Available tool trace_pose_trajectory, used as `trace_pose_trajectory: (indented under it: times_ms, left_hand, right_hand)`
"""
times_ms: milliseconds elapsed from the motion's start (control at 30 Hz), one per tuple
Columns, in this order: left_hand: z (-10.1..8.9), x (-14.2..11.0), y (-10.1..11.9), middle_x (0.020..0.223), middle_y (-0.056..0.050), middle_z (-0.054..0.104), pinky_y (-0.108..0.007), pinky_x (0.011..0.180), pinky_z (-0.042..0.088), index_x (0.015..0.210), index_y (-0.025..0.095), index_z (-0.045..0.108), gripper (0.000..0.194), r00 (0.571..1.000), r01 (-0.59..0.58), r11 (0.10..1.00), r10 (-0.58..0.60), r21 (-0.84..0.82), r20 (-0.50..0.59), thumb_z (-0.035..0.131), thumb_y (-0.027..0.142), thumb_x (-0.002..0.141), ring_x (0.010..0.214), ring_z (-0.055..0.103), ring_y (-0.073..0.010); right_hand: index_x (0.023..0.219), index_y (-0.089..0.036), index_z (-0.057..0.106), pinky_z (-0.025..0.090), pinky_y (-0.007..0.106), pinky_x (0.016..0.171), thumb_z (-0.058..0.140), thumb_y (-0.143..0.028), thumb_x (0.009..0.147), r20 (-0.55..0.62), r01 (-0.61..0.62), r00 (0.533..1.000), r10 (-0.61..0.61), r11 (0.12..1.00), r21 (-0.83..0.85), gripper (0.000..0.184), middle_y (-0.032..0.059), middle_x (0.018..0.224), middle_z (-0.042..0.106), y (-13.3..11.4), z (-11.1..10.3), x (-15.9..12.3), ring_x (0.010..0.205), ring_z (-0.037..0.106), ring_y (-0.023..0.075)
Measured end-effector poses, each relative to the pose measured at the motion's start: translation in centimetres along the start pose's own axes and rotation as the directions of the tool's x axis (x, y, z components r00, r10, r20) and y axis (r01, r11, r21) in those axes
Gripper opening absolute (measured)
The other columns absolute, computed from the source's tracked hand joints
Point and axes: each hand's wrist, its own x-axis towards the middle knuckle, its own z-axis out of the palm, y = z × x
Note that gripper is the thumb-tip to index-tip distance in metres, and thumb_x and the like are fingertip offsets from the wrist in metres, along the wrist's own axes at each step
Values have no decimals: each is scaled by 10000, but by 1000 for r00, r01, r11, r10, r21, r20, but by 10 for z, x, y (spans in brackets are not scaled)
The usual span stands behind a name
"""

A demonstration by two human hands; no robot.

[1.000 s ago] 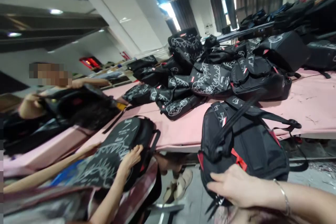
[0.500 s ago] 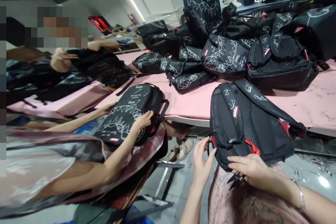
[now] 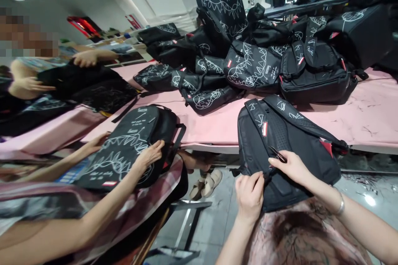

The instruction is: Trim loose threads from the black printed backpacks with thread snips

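Note:
A black backpack (image 3: 306,138) with white line drawings on its shoulder straps leans on the near table edge and my lap, strap side up. My left hand (image 3: 249,196) is closed on the backpack's lower left side; what exactly its fingers pinch is hidden. Over the back panel, my right hand (image 3: 292,169) grips small dark thread snips (image 3: 277,154), their tips pointing up and left. A red and white label (image 3: 265,128) shows on one strap.
More black backpacks (image 3: 253,66) are piled across the pink-covered table (image 3: 211,126). To my left, a co-worker's hands rest on another backpack (image 3: 124,153). Farther left, a second person handles a dark bag (image 3: 93,87). A stool leg (image 3: 183,225) stands on the floor.
My left hand has come into view and closed on the backpack's side. My right hand has moved up over the back panel, snips now pointing upward. The red ribbon is no longer visible.

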Motion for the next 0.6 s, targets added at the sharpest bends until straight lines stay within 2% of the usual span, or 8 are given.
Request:
trace_pose_trajectory:
  times_ms: [67, 167, 233, 333, 433, 500, 567, 600]
  left_hand:
    - [-2, 1, -3, 939, -55, 690, -335, 726, 358, 975, 209, 635, 260, 1000, 6, 1000, -6, 7, -6, 499, 94, 785, 729, 549, -161]
    - [-5, 12, -10, 1011, -72, 670, -350, 775, 380, 1088, 199, 602, 340, 996, 80, 997, -79, 10, -45, 515, 120, 769, 813, 543, -190]
    - [-7, 21, -15, 1023, -73, 663, -361, 812, 398, 1101, 192, 601, 358, 987, 146, 989, -146, -2, -72, 523, 131, 757, 864, 533, -209]
    - [-5, 27, -26, 981, -60, 668, -353, 847, 418, 1032, 197, 633, 309, 973, 222, 974, -225, -50, -51, 516, 134, 753, 910, 551, -209]
    - [-3, 14, -43, 1004, -63, 656, -337, 857, 437, 1001, 190, 638, 297, 937, 351, 931, -348, -106, 40, 476, 132, 759, 943, 578, -200]
    - [-2, -3, -54, 1013, -71, 656, -339, 843, 455, 1000, 184, 637, 296, 891, 452, 880, -438, -142, 124, 460, 164, 764, 933, 594, -205]
    - [-4, -24, -61, 980, -70, 670, -341, 818, 469, 1016, 187, 633, 308, 831, 549, 818, -512, -171, 219, 444, 210, 774, 889, 614, -207]
    - [-7, -36, -63, 938, -66, 681, -342, 811, 472, 1033, 188, 628, 322, 796, 595, 783, -544, -182, 266, 433, 232, 781, 865, 622, -207]
  right_hand:
    - [754, -120, 629, 295, 209, 440, 618, -444, 705, 118, -77, 992, 48, 964, 254, 328, 54, 691, 647, 4, 7, 3, 448, 383, 74]
    - [974, -144, 613, 181, 192, 374, 630, -419, 717, 263, -191, 964, 34, 776, 601, 377, 77, 858, 666, 7, 15, 1, 390, 193, 24]
    - [1053, -187, 593, 182, 187, 375, 647, -384, 719, 280, -212, 960, 3, 663, 718, 392, 83, 988, 650, 6, 17, -1, 400, 177, 19]
    - [1076, -219, 589, 203, 188, 374, 658, -367, 719, 278, -223, 961, -5, 586, 779, 392, 80, 1099, 619, 1, 17, -2, 409, 174, 21]
    - [1069, -222, 586, 191, 191, 362, 658, -377, 717, 233, -195, 972, 8, 581, 790, 391, 76, 1106, 617, -1, 15, 0, 408, 167, 24]
    - [1061, -212, 588, 167, 191, 358, 666, -380, 710, 216, -187, 976, 23, 596, 781, 397, 63, 996, 653, 2, 15, 0, 403, 167, 25]
    - [1041, -186, 600, 146, 195, 358, 677, -396, 696, 215, -195, 976, 44, 624, 756, 411, 25, 758, 656, 5, 16, 0, 393, 164, 29]
    - [1023, -170, 610, 137, 199, 359, 682, -410, 686, 215, -200, 975, 57, 642, 740, 420, -4, 625, 612, 6, 17, 0, 387, 158, 33]
